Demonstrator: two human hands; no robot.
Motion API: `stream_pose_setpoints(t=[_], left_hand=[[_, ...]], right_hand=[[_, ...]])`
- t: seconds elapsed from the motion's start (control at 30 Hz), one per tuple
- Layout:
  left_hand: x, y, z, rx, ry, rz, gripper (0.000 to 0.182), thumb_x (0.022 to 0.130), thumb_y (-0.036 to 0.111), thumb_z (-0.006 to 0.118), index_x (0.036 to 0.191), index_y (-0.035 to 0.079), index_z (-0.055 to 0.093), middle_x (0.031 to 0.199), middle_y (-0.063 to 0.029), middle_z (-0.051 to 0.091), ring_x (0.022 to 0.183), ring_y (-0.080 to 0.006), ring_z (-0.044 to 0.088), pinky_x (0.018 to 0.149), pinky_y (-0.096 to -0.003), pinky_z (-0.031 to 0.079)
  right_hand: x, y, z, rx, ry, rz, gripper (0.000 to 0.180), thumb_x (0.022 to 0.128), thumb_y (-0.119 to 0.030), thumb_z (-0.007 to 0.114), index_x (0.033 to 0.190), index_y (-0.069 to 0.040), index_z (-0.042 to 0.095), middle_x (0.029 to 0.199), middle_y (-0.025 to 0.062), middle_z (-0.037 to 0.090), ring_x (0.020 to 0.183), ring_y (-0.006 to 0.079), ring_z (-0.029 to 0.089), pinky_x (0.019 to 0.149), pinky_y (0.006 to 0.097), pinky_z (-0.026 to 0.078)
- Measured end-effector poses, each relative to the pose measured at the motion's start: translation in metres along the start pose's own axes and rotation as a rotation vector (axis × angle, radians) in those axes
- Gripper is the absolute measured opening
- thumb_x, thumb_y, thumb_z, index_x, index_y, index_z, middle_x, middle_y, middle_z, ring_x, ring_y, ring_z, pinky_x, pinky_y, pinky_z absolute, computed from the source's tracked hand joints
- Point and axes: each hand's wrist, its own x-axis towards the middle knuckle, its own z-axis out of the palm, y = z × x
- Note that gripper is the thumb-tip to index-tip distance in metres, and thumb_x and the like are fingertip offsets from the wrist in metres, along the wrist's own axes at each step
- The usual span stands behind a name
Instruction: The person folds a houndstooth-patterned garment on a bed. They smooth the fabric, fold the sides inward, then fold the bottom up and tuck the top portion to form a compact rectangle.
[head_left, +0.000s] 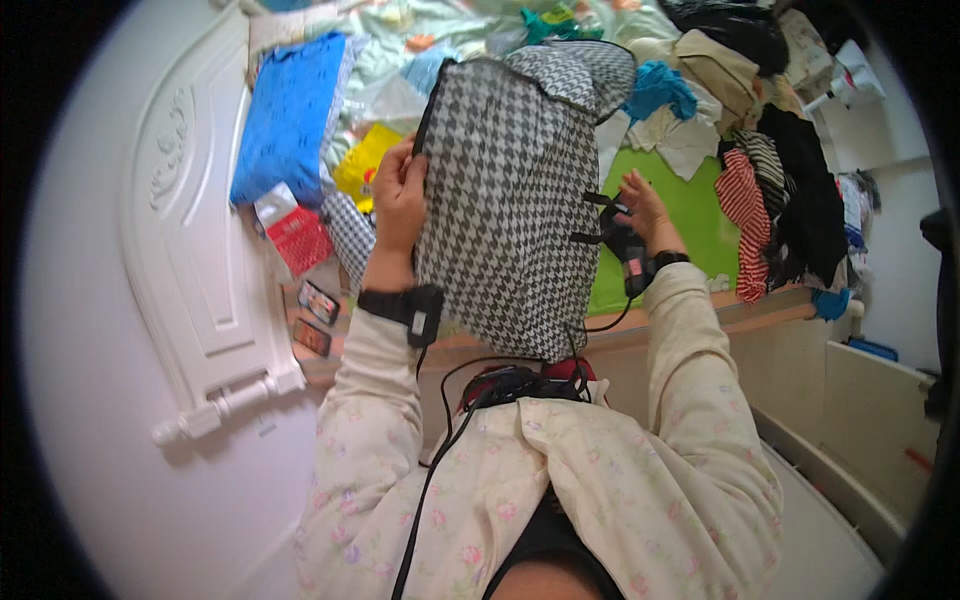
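A houndstooth fabric storage bag (510, 202) with black piping hangs upright in front of me. My left hand (401, 187) grips its left edge between thumb and fingers. At the bag's right side, beside two short black straps, is my right hand (645, 206), fingers apart; whether it touches a strap I cannot tell. A black device with a cable lies against the right palm and wrist. The bag's flap (581, 71) folds over at the top right. Behind the bag, a green board or mat (675, 217) lies on the bed. Both wrists wear black bands with cables.
Left of the bag are a blue package (289, 120), a yellow packet (364, 165), a red-and-white packet (300, 236) and two phones (319, 302). Striped (742, 217) and black clothes (806, 195) lie at the right, white and blue cloths (660, 90) behind. A white headboard (202, 210) borders the left.
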Motion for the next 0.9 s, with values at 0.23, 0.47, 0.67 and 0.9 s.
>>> stream_pose_setpoints(t=[0.23, 0.47, 0.67, 0.9], left_hand=[[-0.014, 0.081, -0.04, -0.011, -0.271, 0.084, 0.015, 0.084, -0.001, 0.045, 0.097, 0.001, 0.051, 0.095, -0.0018, 0.055, 0.082, -0.0066, 0.048, 0.076, -0.0198, 0.038], [-0.014, 0.071, -0.112, 0.129, 0.038, 0.046, 0.014, 0.085, 0.006, 0.048, 0.099, 0.003, 0.052, 0.09, -0.0003, 0.054, 0.078, -0.0069, 0.047, 0.073, -0.0194, 0.038], [-0.016, 0.067, -0.155, 0.115, 0.185, 0.024, 0.014, 0.085, 0.009, 0.05, 0.097, 0.003, 0.052, 0.09, -0.0003, 0.054, 0.082, -0.0084, 0.047, 0.075, -0.0207, 0.037], [0.001, 0.109, -0.13, 0.063, -0.042, 0.041, 0.013, 0.085, 0.006, 0.047, 0.097, 0.003, 0.052, 0.087, 0.0012, 0.053, 0.08, -0.0066, 0.046, 0.075, -0.0192, 0.036]], right_hand=[[0.01, -0.012, 0.089, 0.344, -0.097, -0.03, 0.078, 0.071, -0.067, 0.041, 0.116, -0.004, 0.045, 0.104, 0.0061, 0.054, 0.089, 0.0199, 0.052, 0.076, 0.0345, 0.041], [-0.03, -0.118, 0.12, -0.138, -0.687, -0.268, 0.031, 0.08, -0.035, 0.052, 0.102, -0.013, 0.055, 0.092, -0.0022, 0.057, 0.084, 0.013, 0.053, 0.069, 0.0304, 0.043], [-0.079, -0.138, 0.137, -0.143, -0.62, -0.311, 0.045, 0.08, -0.035, 0.055, 0.118, -0.016, 0.043, 0.123, 0.005, 0.038, 0.109, 0.026, 0.042, 0.08, 0.0459, 0.038], [-0.048, -0.06, 0.141, -0.216, -0.34, -0.068, 0.061, 0.074, -0.049, 0.054, 0.122, -0.015, 0.039, 0.123, 0.0095, 0.037, 0.113, 0.0263, 0.033, 0.09, 0.0464, 0.026]])
